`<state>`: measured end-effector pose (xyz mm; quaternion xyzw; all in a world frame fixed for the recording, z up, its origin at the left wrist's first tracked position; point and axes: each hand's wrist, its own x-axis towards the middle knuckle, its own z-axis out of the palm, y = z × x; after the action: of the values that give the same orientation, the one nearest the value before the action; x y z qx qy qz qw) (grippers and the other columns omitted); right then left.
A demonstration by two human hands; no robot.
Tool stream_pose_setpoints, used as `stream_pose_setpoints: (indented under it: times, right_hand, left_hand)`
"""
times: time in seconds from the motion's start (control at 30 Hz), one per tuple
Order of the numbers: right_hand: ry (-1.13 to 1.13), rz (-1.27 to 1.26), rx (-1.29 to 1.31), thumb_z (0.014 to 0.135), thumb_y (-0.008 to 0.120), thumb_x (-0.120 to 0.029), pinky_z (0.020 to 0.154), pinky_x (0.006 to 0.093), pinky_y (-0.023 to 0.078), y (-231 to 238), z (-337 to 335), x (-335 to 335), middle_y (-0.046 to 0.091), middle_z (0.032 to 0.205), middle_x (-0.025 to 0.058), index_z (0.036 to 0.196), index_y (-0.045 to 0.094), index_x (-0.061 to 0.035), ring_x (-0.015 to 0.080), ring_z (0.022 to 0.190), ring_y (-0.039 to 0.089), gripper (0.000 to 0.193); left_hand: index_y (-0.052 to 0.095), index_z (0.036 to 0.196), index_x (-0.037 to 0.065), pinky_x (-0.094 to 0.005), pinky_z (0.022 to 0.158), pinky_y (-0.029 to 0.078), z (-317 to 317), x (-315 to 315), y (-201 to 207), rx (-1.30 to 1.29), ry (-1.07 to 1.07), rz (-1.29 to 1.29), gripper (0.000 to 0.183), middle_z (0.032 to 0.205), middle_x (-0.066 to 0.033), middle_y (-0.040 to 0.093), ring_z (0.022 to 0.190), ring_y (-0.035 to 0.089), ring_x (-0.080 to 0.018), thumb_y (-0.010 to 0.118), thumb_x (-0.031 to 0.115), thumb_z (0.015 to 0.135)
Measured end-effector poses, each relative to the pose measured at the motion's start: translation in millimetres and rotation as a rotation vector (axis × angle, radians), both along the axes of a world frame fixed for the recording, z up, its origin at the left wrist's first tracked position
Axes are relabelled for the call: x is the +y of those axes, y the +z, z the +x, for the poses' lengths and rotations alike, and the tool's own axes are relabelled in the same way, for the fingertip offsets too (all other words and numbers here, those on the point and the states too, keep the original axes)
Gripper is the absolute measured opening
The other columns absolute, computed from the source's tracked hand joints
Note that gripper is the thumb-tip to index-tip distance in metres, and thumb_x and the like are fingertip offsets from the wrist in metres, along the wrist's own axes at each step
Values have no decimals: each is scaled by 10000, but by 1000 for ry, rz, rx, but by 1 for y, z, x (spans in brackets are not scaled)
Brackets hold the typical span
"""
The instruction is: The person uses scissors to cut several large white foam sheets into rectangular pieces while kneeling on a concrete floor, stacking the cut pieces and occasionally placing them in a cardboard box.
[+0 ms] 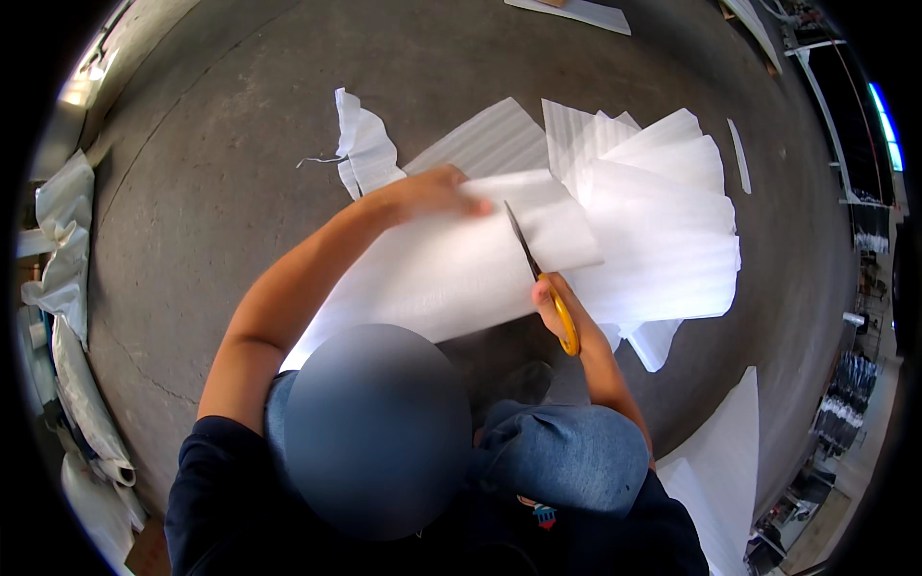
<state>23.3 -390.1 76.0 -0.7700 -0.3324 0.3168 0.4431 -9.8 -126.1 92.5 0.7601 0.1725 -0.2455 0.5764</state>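
Note:
A pair of scissors [569, 331] with yellow handles and dark blades is in my right hand [561, 300]. Its blades point away from me and lie over a long white foam sheet [451, 269]. My left hand [437, 195] is at the far edge of that sheet, blurred by motion. The thumb shows on top of the sheet, and the hand seems closed on the edge; the other fingers are hard to make out. The sheet slants from beside my left knee towards a fanned pile of white foam sheets [663, 240] on the floor, its right end bent over.
A crumpled white scrap [367, 144] lies beyond my left forearm. A thin white strip [739, 156] is right of the pile, and another white sheet [725, 461] is near my right side. Plastic-wrapped rolls [77, 384] line the left edge. My denim-covered knees [567, 456] are close below the work.

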Motion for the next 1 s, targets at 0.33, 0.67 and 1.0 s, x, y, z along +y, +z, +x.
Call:
stream_pose_setpoints:
  times: [0.33,0.67,1.0]
  right_hand:
    - [-162,156,32,867,393,-510,508,309,339,-4,2,28,402,555,55,630,430,1,140,561,377,565]
    - [-306,158,212,864,501,-322,501,266,340,-19,21,36,379,558,8,673,447,-39,97,533,364,345]
    - [-368,172,384,780,525,-18,580,212,398,7,50,-17,478,781,30,1122,419,-86,114,628,472,364]
  left_hand:
    - [490,1101,-83,-309,836,407,0,-21,20,50,-107,-139,716,1000,-171,575,944,547,-238,670,473,687]
    - [528,1062,-72,-306,815,425,4,9,-19,54,-60,-115,667,980,-154,588,906,562,-215,654,471,696]
    - [422,1221,-21,-302,929,352,13,80,-53,-100,79,-221,730,1194,-123,474,1085,449,-179,579,523,758]
